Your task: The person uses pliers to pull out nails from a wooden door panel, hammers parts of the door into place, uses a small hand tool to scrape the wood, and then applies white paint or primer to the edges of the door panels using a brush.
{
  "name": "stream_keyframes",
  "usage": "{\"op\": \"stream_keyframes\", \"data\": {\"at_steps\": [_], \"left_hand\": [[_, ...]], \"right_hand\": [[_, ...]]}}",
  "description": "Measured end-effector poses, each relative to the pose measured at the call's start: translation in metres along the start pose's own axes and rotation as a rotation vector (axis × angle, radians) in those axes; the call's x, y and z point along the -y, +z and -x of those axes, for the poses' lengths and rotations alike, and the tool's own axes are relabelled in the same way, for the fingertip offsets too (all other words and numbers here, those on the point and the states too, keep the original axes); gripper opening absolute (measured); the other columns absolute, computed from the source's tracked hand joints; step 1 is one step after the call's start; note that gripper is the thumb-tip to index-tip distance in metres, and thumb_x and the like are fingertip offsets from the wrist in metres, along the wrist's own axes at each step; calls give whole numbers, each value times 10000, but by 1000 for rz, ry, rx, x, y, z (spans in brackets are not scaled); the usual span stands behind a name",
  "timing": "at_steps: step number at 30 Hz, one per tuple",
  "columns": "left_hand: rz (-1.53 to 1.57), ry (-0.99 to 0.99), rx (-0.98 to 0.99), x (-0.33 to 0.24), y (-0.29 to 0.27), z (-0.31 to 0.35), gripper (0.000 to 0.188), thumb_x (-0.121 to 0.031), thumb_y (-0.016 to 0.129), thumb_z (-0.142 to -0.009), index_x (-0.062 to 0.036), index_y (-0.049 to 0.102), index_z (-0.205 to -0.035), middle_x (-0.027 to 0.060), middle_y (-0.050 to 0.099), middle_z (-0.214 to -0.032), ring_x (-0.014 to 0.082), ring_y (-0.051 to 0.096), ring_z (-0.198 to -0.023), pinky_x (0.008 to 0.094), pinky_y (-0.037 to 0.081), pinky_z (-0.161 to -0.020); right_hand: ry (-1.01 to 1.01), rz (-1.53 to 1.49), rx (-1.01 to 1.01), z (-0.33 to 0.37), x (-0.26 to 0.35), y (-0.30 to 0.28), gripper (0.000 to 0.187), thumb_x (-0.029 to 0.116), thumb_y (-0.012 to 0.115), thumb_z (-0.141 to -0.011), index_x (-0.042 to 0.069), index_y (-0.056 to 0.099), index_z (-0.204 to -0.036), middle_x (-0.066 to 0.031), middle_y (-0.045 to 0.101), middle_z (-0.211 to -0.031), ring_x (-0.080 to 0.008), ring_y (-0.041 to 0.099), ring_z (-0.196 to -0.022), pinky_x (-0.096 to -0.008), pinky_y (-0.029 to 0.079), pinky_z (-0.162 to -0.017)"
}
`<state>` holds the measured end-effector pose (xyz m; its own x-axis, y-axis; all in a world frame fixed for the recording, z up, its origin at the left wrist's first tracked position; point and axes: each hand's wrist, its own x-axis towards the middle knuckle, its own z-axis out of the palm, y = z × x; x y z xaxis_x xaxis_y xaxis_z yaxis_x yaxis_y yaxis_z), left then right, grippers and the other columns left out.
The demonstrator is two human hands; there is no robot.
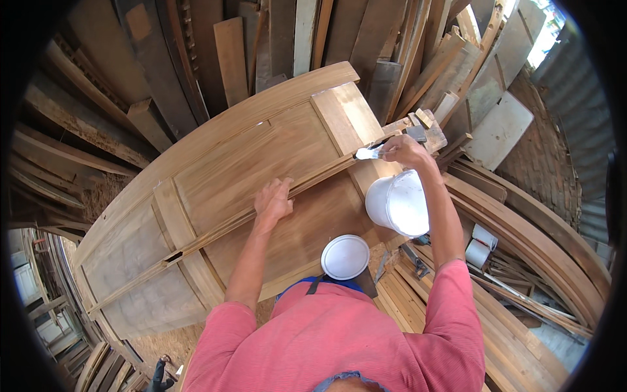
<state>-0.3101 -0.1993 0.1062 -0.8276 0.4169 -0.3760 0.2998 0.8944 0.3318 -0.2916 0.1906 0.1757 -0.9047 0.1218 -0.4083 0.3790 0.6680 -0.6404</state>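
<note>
A large brown panelled wooden door (261, 157) lies in front of me, its long near edge running slantwise over a second panelled piece (287, 228). My left hand (273, 201) is on that edge, fingers bent over it. To the right, my right hand (406, 150) is closed around a small white, partly clear object (368, 153) with a dark tip, held at the same edge; its exact kind is unclear. Just below this hand stands a white bucket (385, 202), its inside white. A round white lid (345, 257) lies close to my body.
Old boards (232, 59) lean upright in a dense row behind the door. A dark-headed tool, perhaps a hammer (415, 134), and wood scraps lie beyond my right hand. At right are a hand plane (415, 259), stacked curved planks (535, 242) and a white container (480, 245).
</note>
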Motion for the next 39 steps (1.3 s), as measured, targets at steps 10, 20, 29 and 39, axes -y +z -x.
{"op": "stream_keyframes", "data": {"at_steps": [10, 20, 29, 39], "left_hand": [[30, 19, -29, 5, 7, -1, 554, -217, 791, -751, -230, 571, -1260, 95, 637, -1142, 314, 612, -1110, 506, 507, -867], [28, 81, -60, 8, 12, -1, 523, -198, 784, -752, -204, 574, -1231, 112, 633, -1109, 335, 618, -1083, 509, 530, -835], [41, 28, -65, 12, 11, -2, 485, -194, 744, -762, -199, 596, -1223, 111, 646, -1125, 330, 617, -1084, 508, 526, -839], [143, 89, -151, 25, 33, -1, 482, -153, 826, -604, -139, 607, -1033, 136, 614, -1061, 342, 589, -1049, 443, 485, -848]], "right_hand": [[111, 759, -8, -27, 51, 27, 249, 139, 634, -794, 33, 759, -982, -234, 724, -1002, -379, 706, -994, -464, 554, -846], [121, 781, 36, -20, 71, 25, 264, 187, 604, -845, 6, 753, -967, -232, 716, -1037, -381, 693, -1019, -477, 537, -895], [55, 892, -65, -60, 49, 44, 259, 131, 569, -826, 58, 762, -982, -231, 720, -1032, -369, 714, -964, -476, 558, -792], [-99, 936, 24, -42, 37, 58, 321, 287, 659, -814, 32, 698, -1005, -263, 676, -1045, -403, 651, -1044, -509, 515, -892]]}}
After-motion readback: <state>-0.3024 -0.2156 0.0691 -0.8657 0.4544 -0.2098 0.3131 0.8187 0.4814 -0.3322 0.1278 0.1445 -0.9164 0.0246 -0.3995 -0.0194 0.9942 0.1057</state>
